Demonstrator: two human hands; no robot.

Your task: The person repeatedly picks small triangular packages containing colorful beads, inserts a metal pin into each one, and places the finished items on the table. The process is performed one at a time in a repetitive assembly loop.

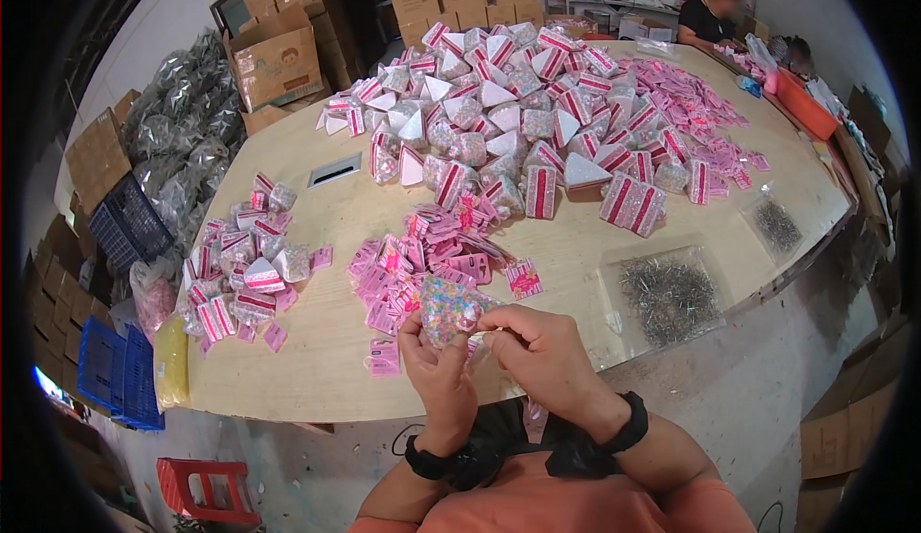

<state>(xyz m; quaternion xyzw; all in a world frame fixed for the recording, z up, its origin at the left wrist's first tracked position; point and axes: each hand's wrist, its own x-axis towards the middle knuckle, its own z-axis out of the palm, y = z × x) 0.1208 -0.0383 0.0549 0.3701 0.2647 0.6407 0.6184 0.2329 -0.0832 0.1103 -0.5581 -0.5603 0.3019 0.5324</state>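
Pink pile: cards (427, 245) are lying heaped on the table (326, 365), and I am placing everything else by this pile.
Glitter wedge: the pastel-spotted wedge (443, 305) is hanging in my grip, at the near edge of the pile, raised a little over it.
Left hand: my hand (439, 370) is closing round the wedge from below, thumb on the near side, fingers along its left.
Right hand: my other hand (549, 353) is pinching with thumb and forefinger at the wedge's right edge; I cannot tell what small thing, if any, is sitting between the tips.
Wrists: black bands (625, 420) are circling both.
Big heap: white, silver and pink wedges (499, 101) are towering just beyond the pile.
Small heap: more wedges (245, 255) are lying left of the pile, pink cards poking out among them.
Metal bits: dark thin bits (670, 295) are resting on clear plastic to the right of the pile, and a smaller lot (775, 226) is lying farther right.
Floor: a red stool (204, 488) and blue crates (115, 370) are standing well left of the pile, nearer me.
Co-worker: a person (708, 20) in a dark top is working far beyond the pile, to its right.
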